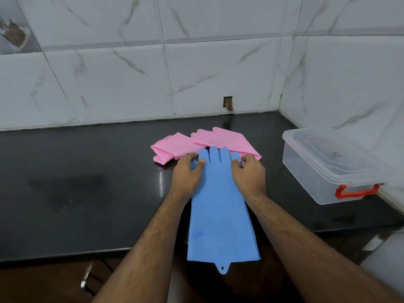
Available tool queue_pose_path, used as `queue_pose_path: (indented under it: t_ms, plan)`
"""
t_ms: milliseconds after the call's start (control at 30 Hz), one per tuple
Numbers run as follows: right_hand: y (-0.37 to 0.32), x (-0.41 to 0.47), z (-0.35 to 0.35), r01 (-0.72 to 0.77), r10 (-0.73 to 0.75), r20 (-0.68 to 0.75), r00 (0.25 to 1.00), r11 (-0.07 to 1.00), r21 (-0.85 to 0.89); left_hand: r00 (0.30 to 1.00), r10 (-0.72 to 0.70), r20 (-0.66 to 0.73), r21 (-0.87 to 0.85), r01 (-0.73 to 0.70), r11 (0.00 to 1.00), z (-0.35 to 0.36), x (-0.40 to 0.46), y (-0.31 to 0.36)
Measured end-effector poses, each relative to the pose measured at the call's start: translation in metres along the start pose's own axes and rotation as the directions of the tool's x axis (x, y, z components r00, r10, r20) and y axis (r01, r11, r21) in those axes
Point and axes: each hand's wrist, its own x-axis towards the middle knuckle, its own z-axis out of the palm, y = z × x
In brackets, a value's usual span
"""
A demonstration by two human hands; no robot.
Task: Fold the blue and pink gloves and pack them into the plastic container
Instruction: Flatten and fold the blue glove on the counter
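Blue glove (220, 215), count one visible: lying flat on the tabletop (87, 171), fingers pointing to 12 o'clock, cuff hanging over the near edge at 6 o'clock with a small hanging tab at its end.

Left hand (188, 173): resting on the glove's 9 o'clock edge near the palm, fingers curling at the edge by the glove's thumb; a firm grip cannot be confirmed.

Right hand (249, 173): resting on the 3 o'clock edge, fingers curling at that edge beside the little finger; grip likewise cannot be confirmed.

Pink gloves, count two: lying just beyond the blue fingertips toward 12 o'clock. The left pink glove (172, 147) is lying folded, bristled side partly showing. The right pink glove (225, 139) is lying flat at an angle, its lower part passing behind the blue fingertips.

Plastic container (328, 165), count one: sitting at 3 o'clock, well apart from the gloves, clear lid on, red latch (356, 192) on its near end.

Surface: dark, glossy tabletop, reflecting light. Room: white marble-patterned wall tiles (131, 73) meeting in a corner at 1 o'clock; a small hole (228, 103) showing in the tiles just above the tabletop.
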Motion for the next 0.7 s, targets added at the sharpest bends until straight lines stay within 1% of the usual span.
queue_pose_path:
  t_ms: [100,167,267,300,367,467,533,633,700]
  plan:
    - [0.0048,0.0029,-0.0010,0.002,-0.003,0.022,1.000,0.998,0.067,0.999,0.007,-0.046,-0.015,-0.008,1.000,0.0001,0.0020,-0.0009]
    - [0.0056,0.0031,-0.0011,0.002,-0.010,0.055,0.998,0.990,0.143,0.993,0.003,-0.119,-0.051,-0.009,0.999,0.0002,0.0010,-0.0006]
    - [0.0049,0.0020,0.0002,0.022,-0.040,0.081,0.996,0.978,0.209,0.971,-0.044,-0.234,-0.147,0.009,0.989,-0.0018,-0.0005,-0.0001]
    - [0.0048,0.0019,0.0006,0.025,-0.044,0.084,0.995,0.977,0.211,0.962,-0.052,-0.268,-0.159,0.009,0.987,-0.0029,-0.0008,-0.0003]
    - [0.0038,0.0022,0.0013,0.033,-0.048,0.089,0.995,0.985,0.167,0.953,-0.042,-0.299,-0.126,0.004,0.992,-0.0044,-0.0014,-0.0004]
    - [0.0027,0.0027,0.0024,0.032,-0.036,0.064,0.997,0.998,0.053,0.976,0.017,-0.217,-0.003,-0.018,1.000,-0.0023,-0.0013,-0.0019]
    - [0.0019,0.0026,0.0020,0.027,-0.029,0.059,0.998,0.999,0.028,0.988,0.012,-0.153,0.008,-0.011,1.000,-0.0010,-0.0004,-0.0034]
    - [0.0033,0.0046,-0.0002,0.019,-0.024,0.084,0.996,0.998,0.061,0.996,0.022,-0.089,0.006,-0.022,1.000,-0.0005,0.0010,-0.0050]
    - [0.0049,0.0060,-0.0005,0.016,-0.024,0.077,0.997,0.995,0.103,0.996,0.032,-0.086,-0.001,-0.032,0.999,0.0000,0.0028,-0.0066]
